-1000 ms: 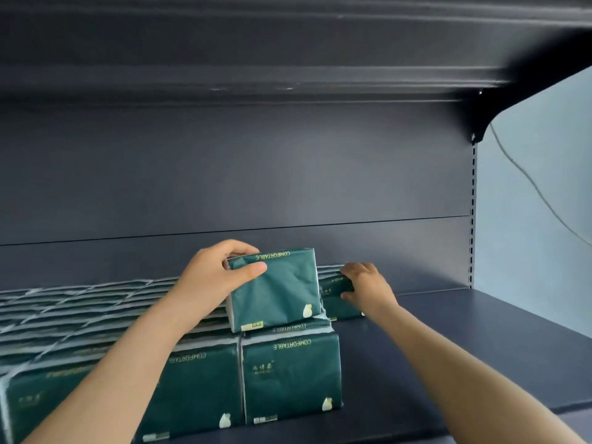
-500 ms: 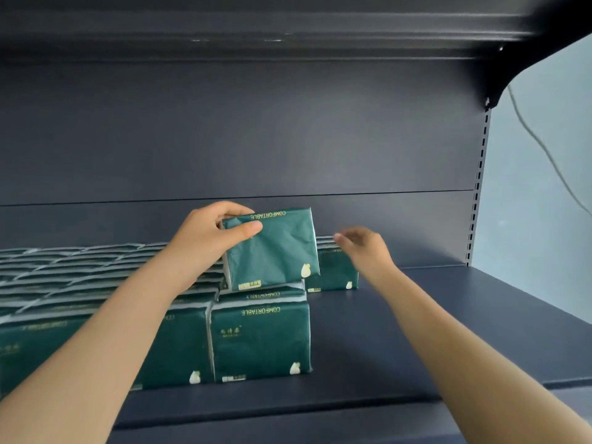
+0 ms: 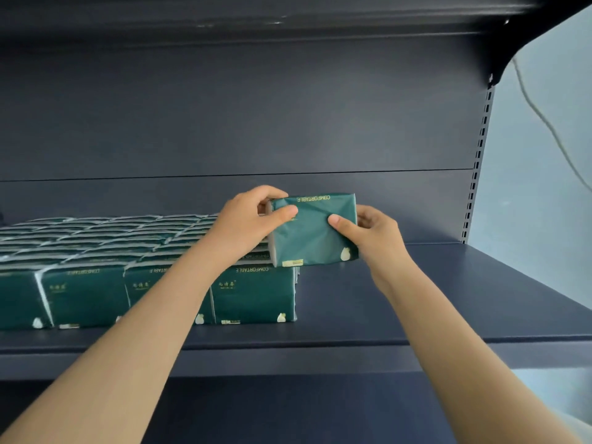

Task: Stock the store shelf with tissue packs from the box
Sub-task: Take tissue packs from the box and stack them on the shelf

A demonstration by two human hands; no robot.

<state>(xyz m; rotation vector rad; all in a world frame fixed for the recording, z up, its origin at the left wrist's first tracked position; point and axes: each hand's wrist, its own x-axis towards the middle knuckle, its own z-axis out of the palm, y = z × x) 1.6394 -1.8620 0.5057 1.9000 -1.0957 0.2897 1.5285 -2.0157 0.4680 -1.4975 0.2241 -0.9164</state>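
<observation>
A dark green tissue pack [image 3: 312, 233] with gold lettering is held upright above the shelf, just right of the stocked rows. My left hand [image 3: 245, 224] grips its left end, thumb on the front face. My right hand [image 3: 373, 233] grips its right end, thumb pressed on the front. Several rows of the same green tissue packs [image 3: 128, 261] fill the left half of the dark shelf [image 3: 432, 299], running back toward the rear panel. The pack that stood alone behind is hidden by the held pack. The box is out of view.
An upper shelf [image 3: 288, 17] hangs overhead with its bracket [image 3: 499, 59] at the right. The slotted upright [image 3: 477, 165] marks the shelf's right end, beyond it a pale wall with a cable [image 3: 544, 123]. Bare shelf surface lies right of the packs.
The held pack has moved right, off the top of the front row. My right hand left the rear pack and took hold of the held pack's right end.
</observation>
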